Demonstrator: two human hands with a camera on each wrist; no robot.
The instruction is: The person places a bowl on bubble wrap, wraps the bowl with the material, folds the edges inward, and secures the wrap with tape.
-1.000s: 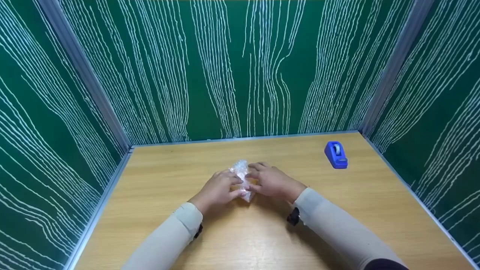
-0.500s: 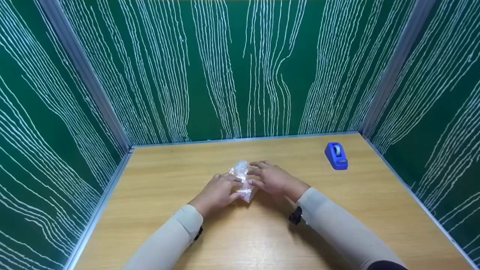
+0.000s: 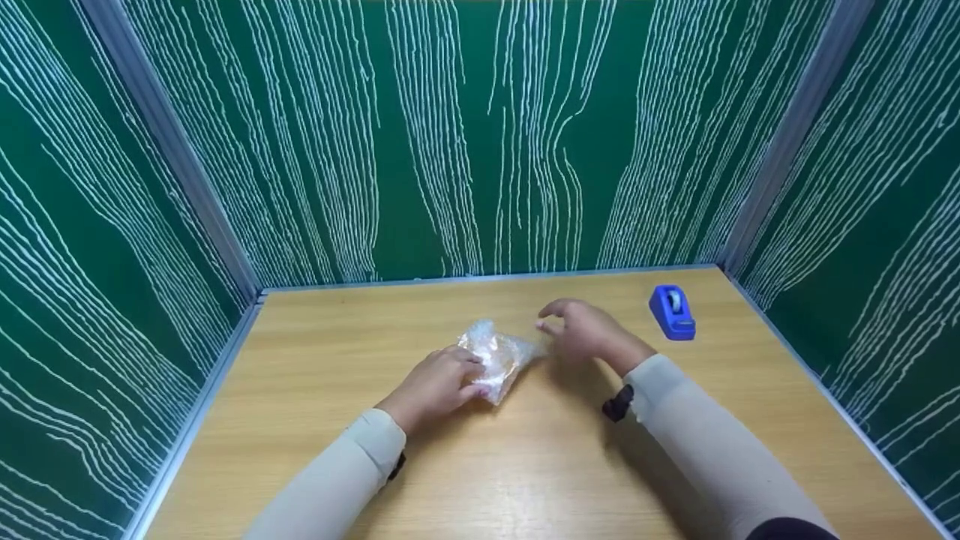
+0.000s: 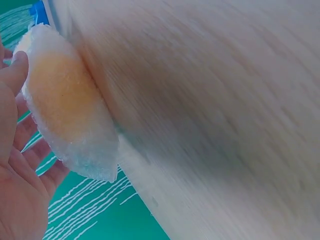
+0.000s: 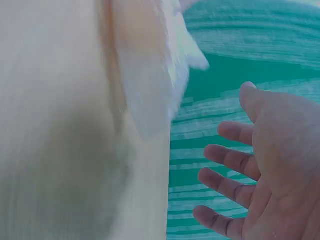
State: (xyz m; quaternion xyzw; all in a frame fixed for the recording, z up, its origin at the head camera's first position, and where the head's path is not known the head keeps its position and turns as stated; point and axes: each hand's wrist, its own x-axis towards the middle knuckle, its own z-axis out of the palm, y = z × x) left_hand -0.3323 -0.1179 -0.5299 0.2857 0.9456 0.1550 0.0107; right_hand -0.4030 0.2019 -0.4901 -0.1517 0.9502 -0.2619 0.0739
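A bundle of clear bubble wrap (image 3: pixel 499 360) sits mid-table, with something orange showing through it in the left wrist view. My left hand (image 3: pixel 442 379) holds the bundle's left side, its thumb (image 4: pixel 17 70) at one edge and the other fingers behind. One flap of the wrap (image 3: pixel 532 349) sticks out to the right. Beyond that flap, my right hand (image 3: pixel 586 330) is raised over the table, fingers apart and nothing in them. The right wrist view shows this palm (image 5: pixel 287 160) apart from the wrap (image 5: pixel 150 75).
A blue tape dispenser (image 3: pixel 673 313) with a roll of tape stands at the table's back right. Green walls (image 3: pixel 420 247) with white wavy lines enclose the wooden table (image 3: pixel 337 322) at the back and sides.
My right hand has come off the wrap and moved right and away from me. On that side the wrap has spread out into a flap. My left hand stays in place.
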